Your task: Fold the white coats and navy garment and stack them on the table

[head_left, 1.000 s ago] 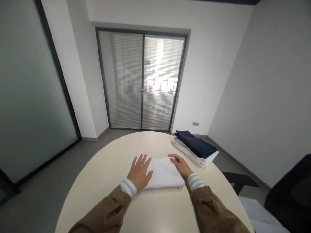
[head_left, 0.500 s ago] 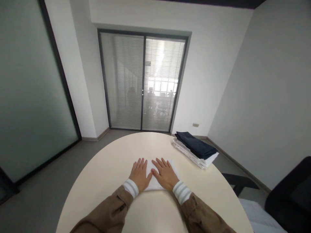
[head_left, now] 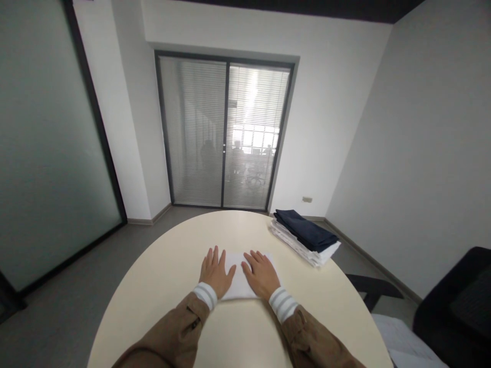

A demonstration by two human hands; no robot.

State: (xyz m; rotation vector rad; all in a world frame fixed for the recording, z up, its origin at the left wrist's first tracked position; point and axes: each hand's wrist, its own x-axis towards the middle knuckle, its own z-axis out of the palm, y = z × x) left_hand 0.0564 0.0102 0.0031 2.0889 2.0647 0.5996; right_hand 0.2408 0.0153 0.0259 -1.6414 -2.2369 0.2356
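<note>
Round table [head_left: 233,337] here, white cloth [head_left: 238,282] between left hand [head_left: 217,274] and right hand [head_left: 263,277], partly under their fingers, spread apart, clamping nothing; looks light, soft, probably floppy, best scooped from the wrist-side edge.

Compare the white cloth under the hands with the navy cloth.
The left hand and right hand touch the white cloth; neither touches the navy cloth. The white cloth lies on the table, the navy cloth atop a white pile. Both look folded.
</note>
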